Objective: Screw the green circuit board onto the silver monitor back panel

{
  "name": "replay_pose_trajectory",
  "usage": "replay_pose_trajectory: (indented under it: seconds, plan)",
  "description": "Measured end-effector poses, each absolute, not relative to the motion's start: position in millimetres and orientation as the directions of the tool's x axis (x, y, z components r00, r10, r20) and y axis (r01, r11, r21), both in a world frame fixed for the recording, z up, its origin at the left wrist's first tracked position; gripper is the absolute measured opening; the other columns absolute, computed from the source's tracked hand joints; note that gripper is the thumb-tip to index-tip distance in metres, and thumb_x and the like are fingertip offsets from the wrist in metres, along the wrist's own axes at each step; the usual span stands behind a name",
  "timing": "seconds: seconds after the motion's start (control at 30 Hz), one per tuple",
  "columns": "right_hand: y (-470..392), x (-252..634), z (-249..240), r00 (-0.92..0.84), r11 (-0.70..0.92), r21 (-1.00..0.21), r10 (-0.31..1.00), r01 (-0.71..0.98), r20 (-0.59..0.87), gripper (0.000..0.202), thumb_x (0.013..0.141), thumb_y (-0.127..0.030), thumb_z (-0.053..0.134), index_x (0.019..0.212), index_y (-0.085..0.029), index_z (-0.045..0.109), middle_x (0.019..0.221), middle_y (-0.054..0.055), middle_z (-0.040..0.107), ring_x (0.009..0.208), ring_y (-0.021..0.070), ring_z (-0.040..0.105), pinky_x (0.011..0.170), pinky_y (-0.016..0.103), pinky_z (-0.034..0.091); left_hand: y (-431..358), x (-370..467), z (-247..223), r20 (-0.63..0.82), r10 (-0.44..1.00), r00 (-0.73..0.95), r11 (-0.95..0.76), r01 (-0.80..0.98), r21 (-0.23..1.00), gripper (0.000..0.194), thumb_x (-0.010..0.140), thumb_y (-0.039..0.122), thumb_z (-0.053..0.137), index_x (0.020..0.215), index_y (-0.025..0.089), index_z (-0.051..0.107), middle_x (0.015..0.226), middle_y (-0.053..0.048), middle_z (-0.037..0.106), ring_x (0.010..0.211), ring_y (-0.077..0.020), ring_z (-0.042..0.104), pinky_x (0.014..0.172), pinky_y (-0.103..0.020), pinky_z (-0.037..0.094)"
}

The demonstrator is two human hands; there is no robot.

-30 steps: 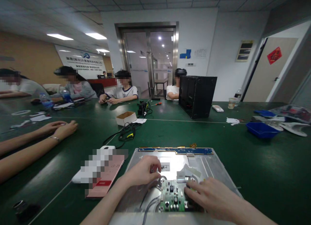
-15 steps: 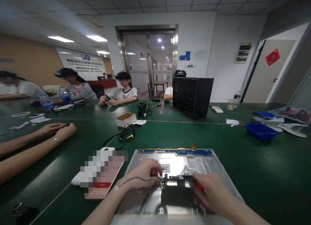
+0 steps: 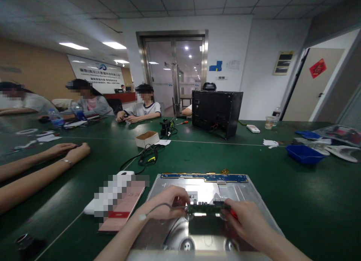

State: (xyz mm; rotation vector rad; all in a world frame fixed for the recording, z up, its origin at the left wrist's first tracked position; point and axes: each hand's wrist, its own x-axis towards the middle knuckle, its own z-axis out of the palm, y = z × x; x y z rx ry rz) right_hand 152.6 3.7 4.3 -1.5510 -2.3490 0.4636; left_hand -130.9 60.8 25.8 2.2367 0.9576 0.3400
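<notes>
A small green circuit board [image 3: 205, 208] with dark connectors along its edge is held up between my two hands. My left hand [image 3: 169, 202] pinches its left end, and a thin grey cable [image 3: 158, 206] runs from there over the wrist. The right end is gripped by my right hand [image 3: 245, 216]. Something red [image 3: 233, 213] shows between the right fingers; its kind is mostly hidden. Below lies the silver metal back of a display panel [image 3: 254, 201], with a blue circuit strip [image 3: 228, 177] along its far edge. The board partly covers the panel's middle.
A pink booklet [image 3: 128, 204] and a white device [image 3: 124, 175] lie left of the panel. Farther off are a cardboard box [image 3: 147, 139], black cables [image 3: 145, 154], a black computer case [image 3: 217, 114] and a blue tray [image 3: 304, 154]. Another person's hands [image 3: 75, 152] rest at left.
The circuit board has tilted, so more of its green face shows. Across the table, the computer case has turned and shifted left.
</notes>
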Motion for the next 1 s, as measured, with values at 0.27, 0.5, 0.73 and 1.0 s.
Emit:
replay_pose_trajectory:
  seconds: [0.27, 0.5, 0.73, 1.0]
  plan:
    - [4.7, 156.3, 9.1, -0.416, 0.416, -0.483, 0.902, 0.771, 0.113, 0.015, 0.091, -0.019, 0.052, 0.089, -0.019, 0.066, 0.079, 0.004, 0.071, 0.071, 0.018, 0.064, 0.063, 0.027, 0.041, 63.9, -125.3, 18.6, 0.005, 0.625, 0.78, -0.561, 0.445, 0.698, 0.019, 0.082, 0.031, 0.064, 0.074, 0.015, 0.07, 0.067, 0.0, 0.058, 0.064, -0.0147, 0.051, 0.059, -0.024, 0.035]
    - [7.7, 167.0, 11.0, -0.568, 0.573, -0.434, 0.808, 0.695, 0.158, 0.021, 0.094, -0.019, 0.05, 0.099, -0.022, 0.069, 0.089, 0.003, 0.073, 0.076, 0.0161, 0.065, 0.069, 0.027, 0.043, 59.0, -125.1, 28.6, -0.03, 0.705, 0.708, -0.515, 0.54, 0.665, 0.019, 0.078, 0.031, 0.068, 0.089, 0.018, 0.075, 0.08, -0.003, 0.066, 0.068, -0.0159, 0.054, 0.06, -0.025, 0.037]
    - [14.3, 179.4, 20.6, -0.688, 0.631, -0.392, 0.725, 0.669, -0.007, 0.036, 0.083, -0.016, 0.059, 0.116, -0.028, 0.067, 0.117, 0.004, 0.07, 0.098, 0.0233, 0.065, 0.082, 0.034, 0.045, 58.9, -124.2, 24.9, -0.178, 0.725, 0.665, -0.396, 0.614, 0.683, 0.032, 0.064, 0.022, 0.076, 0.095, 0.018, 0.073, 0.078, 0.0, 0.062, 0.068, -0.0157, 0.054, 0.058, -0.024, 0.039]
    - [9.6, 180.7, 30.0, -0.613, 0.532, -0.48, 0.79, 0.697, -0.015, 0.051, 0.08, -0.043, 0.069, 0.126, -0.022, 0.063, 0.128, 0.012, 0.063, 0.111, 0.0313, 0.059, 0.092, 0.044, 0.043, 56.3, -124.7, 28.3, -0.242, 0.691, 0.681, -0.369, 0.62, 0.692, 0.045, 0.062, 0.04, 0.082, 0.101, 0.019, 0.07, 0.079, 0.0, 0.062, 0.07, -0.0165, 0.054, 0.059, -0.024, 0.039]
